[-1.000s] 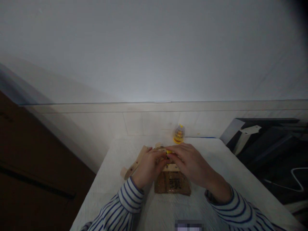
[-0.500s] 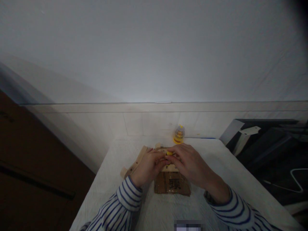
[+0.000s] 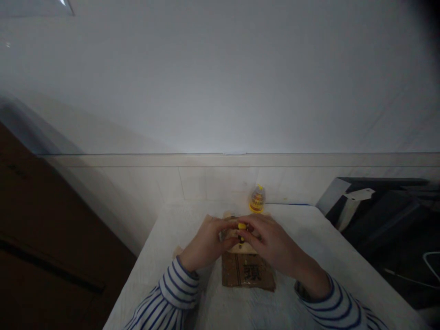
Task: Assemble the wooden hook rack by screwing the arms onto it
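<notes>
My left hand [image 3: 205,241] and my right hand [image 3: 271,241] meet over a pale wooden piece [image 3: 244,248] on a white table [image 3: 323,256]. Both hands have their fingers curled. Their fingertips pinch a small yellow part [image 3: 242,226] on top of the wooden piece. The left hand also covers the left end of the wood. A brown cardboard sheet [image 3: 248,275] with dark print lies under the wooden piece, nearer to me. My sleeves are white with blue stripes.
A small clear container with a yellow base [image 3: 257,200] stands at the table's far edge by the white wall. Dark furniture [image 3: 385,211] sits to the right of the table. A brown surface [image 3: 41,238] fills the left side.
The view tilted up a little, so everything sits lower in the picture. My left hand slid over the long wooden strip, which now is mostly hidden. The yellow part stays pinched between my fingertips.
</notes>
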